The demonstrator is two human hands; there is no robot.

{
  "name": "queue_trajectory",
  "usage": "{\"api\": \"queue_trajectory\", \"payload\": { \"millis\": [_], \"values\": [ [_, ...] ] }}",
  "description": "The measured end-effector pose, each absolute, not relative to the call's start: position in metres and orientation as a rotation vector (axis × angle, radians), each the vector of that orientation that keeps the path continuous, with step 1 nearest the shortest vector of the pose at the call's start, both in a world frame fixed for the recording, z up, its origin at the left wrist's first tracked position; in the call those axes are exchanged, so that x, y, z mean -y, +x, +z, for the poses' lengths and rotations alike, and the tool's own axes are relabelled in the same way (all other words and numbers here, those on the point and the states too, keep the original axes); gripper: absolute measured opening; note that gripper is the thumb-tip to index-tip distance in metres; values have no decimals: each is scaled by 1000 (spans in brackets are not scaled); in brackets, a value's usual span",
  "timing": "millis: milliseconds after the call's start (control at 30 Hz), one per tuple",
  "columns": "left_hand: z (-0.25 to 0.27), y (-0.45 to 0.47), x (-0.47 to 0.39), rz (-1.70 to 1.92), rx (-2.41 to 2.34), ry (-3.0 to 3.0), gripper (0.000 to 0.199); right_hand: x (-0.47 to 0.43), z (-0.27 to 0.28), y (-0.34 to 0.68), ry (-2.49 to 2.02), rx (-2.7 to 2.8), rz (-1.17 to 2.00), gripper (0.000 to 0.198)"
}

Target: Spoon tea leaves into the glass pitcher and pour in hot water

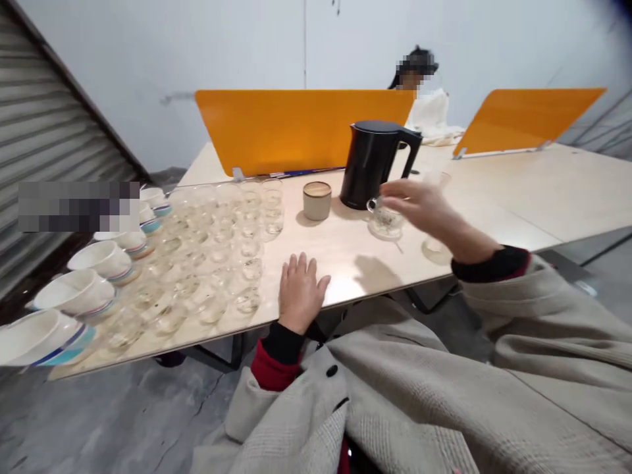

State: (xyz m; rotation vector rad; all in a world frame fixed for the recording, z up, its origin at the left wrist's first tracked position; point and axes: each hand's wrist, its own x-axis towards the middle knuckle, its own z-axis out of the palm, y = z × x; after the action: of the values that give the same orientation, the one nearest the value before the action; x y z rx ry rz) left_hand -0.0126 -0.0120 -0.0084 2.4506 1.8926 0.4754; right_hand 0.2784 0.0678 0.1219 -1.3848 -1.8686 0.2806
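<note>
Steady the half-curled right hand [423, 205] above the glass vessel [386, 228]; its grip is unclear. The left hand [300, 294] lies flat, empty.

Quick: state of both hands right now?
Left hand: open, palm down on the pale wood-look table, holding nothing.
Right hand: over the clear round glass vessel; grip cannot be told.

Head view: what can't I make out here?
All in the head view:
Glass teapot: partly hidden by the right hand; whether they touch is unclear.
Black kettle: inside hidden by its walls and lid.
Nearest white bowl: cut off by the left edge.
Person behind: partly hidden by the orange divider.
</note>
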Motion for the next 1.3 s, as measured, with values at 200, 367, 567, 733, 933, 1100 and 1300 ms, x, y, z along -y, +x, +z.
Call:
{"api": "queue_trajectory", "payload": {
  "millis": [200, 367, 567, 733, 933, 1100, 1300],
  "values": [
    [-14, -16, 8, 504, -1911, 2539, 54, -26, 128, 416, -1816, 1818, -158, 30],
    [-16, -17, 7, 497, -1924, 2546, 54, -24, 89, 444, -1925, 2087, -265, 33],
    [-15, -17, 7, 473, -1934, 2546, 53, -29, 75, 433, -1886, 2144, -384, 31],
    [-17, -18, 7, 483, -1940, 2555, 53, -24, 78, 431, -1957, 1996, -392, 27],
    [-17, -17, 7, 475, -1939, 2574, 53, -13, 92, 426, -1863, 1838, -383, 27],
    [-15, -15, 9, 436, -1946, 2538, 53, 8, 121, 395, -1650, 1723, -571, 25],
    [-13, -13, 10, 456, -1939, 2521, 52, 4, 115, 307, -1271, 1892, -283, 24]
  ]
}}
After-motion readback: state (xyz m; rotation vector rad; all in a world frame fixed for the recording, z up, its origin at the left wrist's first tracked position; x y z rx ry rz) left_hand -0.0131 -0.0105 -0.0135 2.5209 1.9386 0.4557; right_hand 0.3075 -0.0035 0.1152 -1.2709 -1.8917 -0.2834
